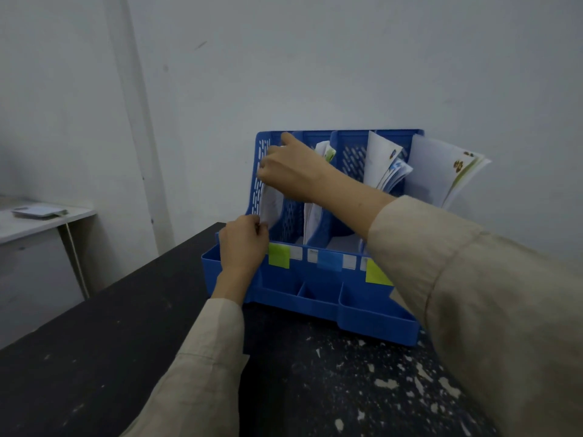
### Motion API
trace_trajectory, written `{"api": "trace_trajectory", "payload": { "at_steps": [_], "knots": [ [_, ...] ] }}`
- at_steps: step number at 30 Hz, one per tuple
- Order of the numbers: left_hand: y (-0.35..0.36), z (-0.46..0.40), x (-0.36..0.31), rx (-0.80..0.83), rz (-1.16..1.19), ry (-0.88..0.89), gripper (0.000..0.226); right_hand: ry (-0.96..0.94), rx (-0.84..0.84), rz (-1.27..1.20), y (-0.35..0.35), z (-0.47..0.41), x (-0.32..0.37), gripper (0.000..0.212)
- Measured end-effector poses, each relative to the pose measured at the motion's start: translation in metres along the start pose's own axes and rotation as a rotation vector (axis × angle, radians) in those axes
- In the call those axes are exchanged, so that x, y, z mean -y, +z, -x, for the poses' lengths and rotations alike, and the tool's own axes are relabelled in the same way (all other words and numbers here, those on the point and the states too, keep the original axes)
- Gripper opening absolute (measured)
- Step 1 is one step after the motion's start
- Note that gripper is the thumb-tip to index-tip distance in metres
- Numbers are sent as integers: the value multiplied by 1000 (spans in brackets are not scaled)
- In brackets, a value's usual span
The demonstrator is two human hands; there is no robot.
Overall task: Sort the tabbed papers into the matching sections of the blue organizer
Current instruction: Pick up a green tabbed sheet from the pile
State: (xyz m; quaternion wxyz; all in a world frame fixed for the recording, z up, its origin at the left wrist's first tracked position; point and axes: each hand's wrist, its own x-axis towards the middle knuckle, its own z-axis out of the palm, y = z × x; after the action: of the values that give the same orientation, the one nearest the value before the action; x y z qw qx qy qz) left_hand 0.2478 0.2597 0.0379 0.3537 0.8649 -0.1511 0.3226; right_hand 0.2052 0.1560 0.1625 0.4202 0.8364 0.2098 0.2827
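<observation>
The left hand (243, 241) pinches the lower edge of a thin white paper (270, 205) standing in the leftmost section of the blue organizer (315, 279); the right hand (288, 171) grips its top. The sheet looks light and floppy, best held at both ends. Moving right, the second section holds a few sheets (318, 184), the third a fanned bundle (383, 167), the fourth a larger sheaf (441, 171), all on the dark surface (94, 342).

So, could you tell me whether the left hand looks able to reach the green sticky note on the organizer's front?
Probably yes. The left hand pinches the paper in the leftmost section, right beside the green sticky note, with nothing between them; it would have to release the paper first.
</observation>
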Motion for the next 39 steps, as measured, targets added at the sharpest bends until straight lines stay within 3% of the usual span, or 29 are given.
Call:
{"api": "trace_trajectory", "payload": {
  "at_steps": [3,6,10,12,16,23,26,29,34,39],
  "knots": [
    [-7,5,-7,-113,56,-26,15,20,-39,7,-11,22,-2,32],
    [-13,5,-19,-257,113,37,37,19,-121,9,-18,50,-3,31],
    [-14,9,-57,-348,131,311,35,32,-342,-43,-16,107,-4,21],
    [-12,15,-83,-317,144,452,30,100,-343,-52,-20,143,-7,26],
    [1,47,-134,-125,235,686,23,312,-196,-37,-21,224,-17,30],
    [26,132,-189,362,355,949,28,712,32,-202,-19,352,-12,27],
    [40,164,-194,613,358,1054,36,954,226,-307,-23,398,-7,26],
    [51,184,-189,834,346,1086,47,1166,488,-394,-18,434,0,34],
    [57,200,-184,993,329,1037,70,1409,884,-435,-1,460,7,55],
    [57,203,-183,1073,270,1001,82,1580,990,-494,5,479,10,66]
  ]
}}
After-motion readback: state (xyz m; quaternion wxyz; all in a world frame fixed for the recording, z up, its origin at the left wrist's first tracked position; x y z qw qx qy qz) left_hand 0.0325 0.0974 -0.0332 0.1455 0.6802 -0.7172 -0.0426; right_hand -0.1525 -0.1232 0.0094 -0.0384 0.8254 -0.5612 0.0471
